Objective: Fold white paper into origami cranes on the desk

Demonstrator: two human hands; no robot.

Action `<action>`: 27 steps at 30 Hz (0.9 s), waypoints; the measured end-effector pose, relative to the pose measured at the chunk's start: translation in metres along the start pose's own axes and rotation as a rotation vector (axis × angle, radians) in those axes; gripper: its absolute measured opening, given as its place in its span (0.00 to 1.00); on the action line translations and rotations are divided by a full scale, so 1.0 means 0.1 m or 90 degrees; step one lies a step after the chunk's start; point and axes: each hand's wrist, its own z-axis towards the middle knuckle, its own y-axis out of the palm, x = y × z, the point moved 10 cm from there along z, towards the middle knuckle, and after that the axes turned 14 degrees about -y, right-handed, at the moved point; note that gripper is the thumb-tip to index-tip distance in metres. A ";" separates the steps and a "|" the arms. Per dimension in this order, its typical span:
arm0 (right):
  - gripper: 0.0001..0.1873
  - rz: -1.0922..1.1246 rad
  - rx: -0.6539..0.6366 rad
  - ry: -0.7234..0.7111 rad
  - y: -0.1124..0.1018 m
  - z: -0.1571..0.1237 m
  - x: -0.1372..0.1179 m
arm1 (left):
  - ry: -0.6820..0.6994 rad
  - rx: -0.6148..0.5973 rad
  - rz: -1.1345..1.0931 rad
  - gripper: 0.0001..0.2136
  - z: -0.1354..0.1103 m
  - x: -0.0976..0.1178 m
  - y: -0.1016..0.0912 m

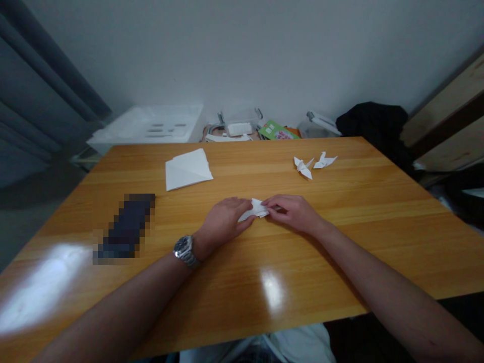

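Note:
A small folded piece of white paper (257, 207) lies on the wooden table (321, 282) between my hands. My left hand (226, 219), with a metal watch (185, 250) on the wrist, covers the paper's left part and grips it between thumb and fingers. At the paper's right end my right hand (293, 212) pinches the edge with thumb and fingertips. Its inner folds are too small to make out. Two folded paper cranes (303, 168) sit farther back on the right. Toward the back left rests a stack of white paper sheets (188, 170).
On the left side of the table is a dark, pixelated flat object (126, 227). Behind the table's far edge stand a white plastic tray (151, 126), a green booklet (278, 131) and a clear bin (321, 125). A black cloth (372, 121) is heaped at the back right.

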 end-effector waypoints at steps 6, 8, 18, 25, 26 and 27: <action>0.06 0.033 0.024 0.019 -0.02 0.01 0.01 | -0.009 0.000 -0.009 0.14 0.01 0.00 0.00; 0.06 0.043 0.032 0.031 -0.02 0.01 0.02 | -0.009 0.003 -0.006 0.14 0.01 0.00 -0.01; 0.05 0.043 0.062 0.061 -0.02 0.02 0.05 | 0.007 0.025 -0.004 0.12 0.01 0.04 -0.04; 0.08 0.054 0.088 0.056 -0.06 0.03 0.03 | -0.034 0.031 -0.069 0.09 0.01 0.00 -0.10; 0.09 0.057 0.094 0.045 -0.08 0.03 0.02 | -0.034 0.034 -0.076 0.09 0.01 0.00 -0.11; 0.11 0.058 0.097 0.027 -0.09 0.04 -0.01 | -0.033 0.037 -0.084 0.09 0.01 0.00 -0.12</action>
